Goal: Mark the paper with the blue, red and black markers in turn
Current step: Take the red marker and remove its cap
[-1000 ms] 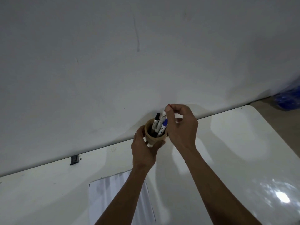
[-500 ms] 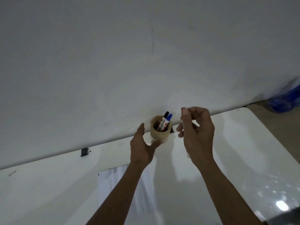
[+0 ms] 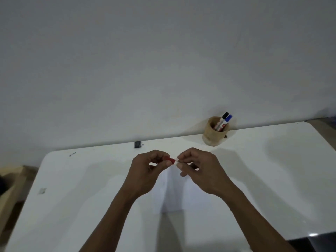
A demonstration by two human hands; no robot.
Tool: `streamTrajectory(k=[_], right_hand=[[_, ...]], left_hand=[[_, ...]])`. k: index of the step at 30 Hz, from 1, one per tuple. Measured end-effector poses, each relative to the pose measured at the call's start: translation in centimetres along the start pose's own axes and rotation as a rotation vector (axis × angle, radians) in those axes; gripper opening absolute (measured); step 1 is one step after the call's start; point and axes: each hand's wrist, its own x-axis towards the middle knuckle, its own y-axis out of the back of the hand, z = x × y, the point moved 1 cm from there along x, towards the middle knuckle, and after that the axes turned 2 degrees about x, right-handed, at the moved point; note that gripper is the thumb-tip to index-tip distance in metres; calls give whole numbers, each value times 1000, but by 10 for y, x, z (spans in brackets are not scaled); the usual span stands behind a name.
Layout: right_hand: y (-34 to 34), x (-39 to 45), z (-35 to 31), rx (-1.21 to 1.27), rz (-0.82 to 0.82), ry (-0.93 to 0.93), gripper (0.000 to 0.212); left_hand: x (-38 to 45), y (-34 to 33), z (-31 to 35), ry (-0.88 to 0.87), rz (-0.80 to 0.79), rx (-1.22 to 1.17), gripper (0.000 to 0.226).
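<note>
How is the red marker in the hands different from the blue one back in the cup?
The red marker is held level between both hands over the paper; the blue marker stands tilted in the cup by the wall, untouched. The red marker's cap is gripped by the left hand, its body by the right hand; the blue marker is capped, beside the black one. Both have white bodies with coloured caps.

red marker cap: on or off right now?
Cannot tell for sure. The left hand pinches the red cap and the right hand grips the body; they meet end to end, and fingers hide any gap.
</note>
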Motion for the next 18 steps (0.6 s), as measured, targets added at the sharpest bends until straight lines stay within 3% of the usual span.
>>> streamTrajectory(k=[5,10,12,15,18], right_hand=[[-16,-10,-4,-116,-4,-21,19],[-30,-20,-18,213,9,-39,11],[-38,-21,-24,293,50,-38,10],[-49,-20,-28,562,162,-80,18],[-65,-18,-27,910,200,-183,29]], left_hand=[[-32,34,-22,83,70,-230,6],[-48,52,-32,69,90,-300,17],[-50,56,-34,29,100,-205,20],[-49,59,-35,-13,140,-68,16],[-49,55,-34,-16,152,-85,12]])
